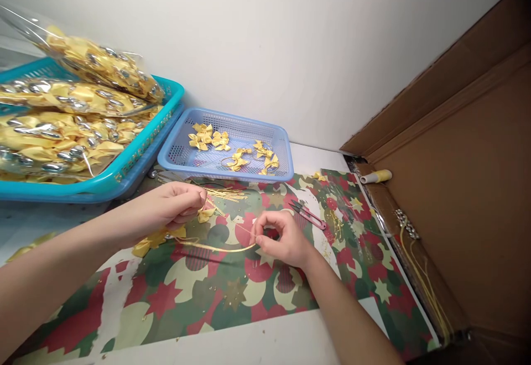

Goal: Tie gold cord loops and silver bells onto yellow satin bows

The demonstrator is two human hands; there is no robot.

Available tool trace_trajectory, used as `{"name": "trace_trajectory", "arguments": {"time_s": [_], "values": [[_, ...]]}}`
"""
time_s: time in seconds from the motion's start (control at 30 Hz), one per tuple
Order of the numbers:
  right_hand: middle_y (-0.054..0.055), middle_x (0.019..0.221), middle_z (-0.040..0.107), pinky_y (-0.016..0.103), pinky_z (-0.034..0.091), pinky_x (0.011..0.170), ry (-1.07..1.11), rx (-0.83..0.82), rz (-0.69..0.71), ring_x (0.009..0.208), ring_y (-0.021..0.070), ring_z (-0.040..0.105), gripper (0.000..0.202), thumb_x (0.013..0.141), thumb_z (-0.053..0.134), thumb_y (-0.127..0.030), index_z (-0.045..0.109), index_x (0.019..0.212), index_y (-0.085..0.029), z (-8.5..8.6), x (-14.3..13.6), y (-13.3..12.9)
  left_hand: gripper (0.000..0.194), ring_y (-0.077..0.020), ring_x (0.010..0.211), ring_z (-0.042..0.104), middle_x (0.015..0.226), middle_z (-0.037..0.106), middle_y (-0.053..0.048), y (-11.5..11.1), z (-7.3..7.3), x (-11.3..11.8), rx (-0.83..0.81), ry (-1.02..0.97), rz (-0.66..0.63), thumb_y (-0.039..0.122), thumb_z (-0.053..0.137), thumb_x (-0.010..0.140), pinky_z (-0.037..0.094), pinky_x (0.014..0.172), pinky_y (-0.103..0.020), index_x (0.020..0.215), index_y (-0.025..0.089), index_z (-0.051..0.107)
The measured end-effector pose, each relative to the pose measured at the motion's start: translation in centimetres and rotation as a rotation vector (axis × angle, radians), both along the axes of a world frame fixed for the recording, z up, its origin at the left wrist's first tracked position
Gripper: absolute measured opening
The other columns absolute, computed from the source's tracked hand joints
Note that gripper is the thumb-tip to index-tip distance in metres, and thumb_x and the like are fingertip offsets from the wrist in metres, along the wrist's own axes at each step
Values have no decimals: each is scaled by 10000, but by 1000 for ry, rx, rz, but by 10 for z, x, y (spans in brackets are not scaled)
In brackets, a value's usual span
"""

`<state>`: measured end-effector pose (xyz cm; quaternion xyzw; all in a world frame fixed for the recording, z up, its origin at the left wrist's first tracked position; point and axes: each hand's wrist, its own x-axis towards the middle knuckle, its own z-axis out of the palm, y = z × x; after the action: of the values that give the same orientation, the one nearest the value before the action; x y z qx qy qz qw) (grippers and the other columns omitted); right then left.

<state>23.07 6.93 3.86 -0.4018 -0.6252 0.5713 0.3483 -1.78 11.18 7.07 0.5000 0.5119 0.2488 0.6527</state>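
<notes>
Blue plastic forms the basket (232, 174), by whose near rim room for moving is bounded; to its right, a limit is set by cardboard (448, 177). Nearer than the basket, gold cord (224, 250) is pinched in the right hand (282, 239), its fingers loosely curled. The left hand (180, 206) is closed; what is gripped cannot be told.

Left of the small basket (226, 172) sits the large basket (136, 157) holding bags (78, 105), while bows (236, 160) lie inside it and snips (307, 215) before it, to the right.
</notes>
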Motion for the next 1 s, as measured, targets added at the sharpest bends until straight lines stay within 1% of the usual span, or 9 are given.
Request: {"name": "trace_trajectory", "arguments": {"time_s": [0.17,0.27,0.33,0.43,0.5,0.57,0.63,0.73,1.0], "values": [[5,679,689,249,488,588,35,-62,25,644,148,643,77,685,645,-142,602,657,-199,-4,-2,-2,370,-94,435,248,499,321,49,-1,-9,-10,71,176,-109,354,665,747,159,407,-235,495,219,429],[-4,666,673,247,493,583,40,-113,30,643,150,660,85,692,680,-159,609,662,-195,-6,-3,-3,319,-131,404,408,480,483,19,-5,-12,-14,60,303,-254,391,687,767,237,374,-237,535,205,573],[-12,667,657,246,488,589,30,-117,30,628,140,647,98,699,703,-177,612,665,-192,-4,-4,-4,229,-211,491,599,570,652,-23,-10,-12,-11,43,349,-323,438,722,763,393,408,-249,723,213,736],[-18,665,647,244,481,608,10,-82,41,623,127,623,90,713,700,-164,623,672,-186,0,-6,-5,454,-306,859,741,1007,788,-63,-23,-7,3,142,304,-299,471,771,742,564,630,-290,1163,307,735],[-21,648,642,237,473,601,-22,-46,47,610,120,600,76,723,687,-148,640,675,-184,3,-8,-6,461,-316,1102,687,1251,720,-65,-32,-5,15,261,219,-320,470,730,790,565,821,-306,1228,329,696],[-20,645,643,232,473,601,-71,-8,42,611,118,591,72,728,679,-137,656,677,-182,4,-9,-7,360,-287,1096,672,1215,712,-59,-39,-5,26,303,141,-380,466,622,885,545,864,-313,1207,317,679],[-16,662,656,230,481,618,-110,25,33,627,119,597,77,732,676,-131,662,675,-181,5,-9,-8,260,-226,835,662,947,708,-35,-42,-8,33,311,183,-385,456,536,931,518,707,-276,1018,269,694],[-18,670,662,224,488,633,-128,52,29,630,113,593,90,730,670,-122,650,666,-182,6,-9,-8,356,-145,555,413,623,462,33,-43,-15,36,286,251,-395,479,506,927,310,489,-241,687,220,555],[-33,663,632,208,470,600,-95,-20,17,607,97,551,105,667,650,-77,628,664,-179,6,-9,-8,499,-107,481,178,536,263,88,-44,-37,36,27,-99,-206,609,490,895,194,425,-233,599,245,316]]}}
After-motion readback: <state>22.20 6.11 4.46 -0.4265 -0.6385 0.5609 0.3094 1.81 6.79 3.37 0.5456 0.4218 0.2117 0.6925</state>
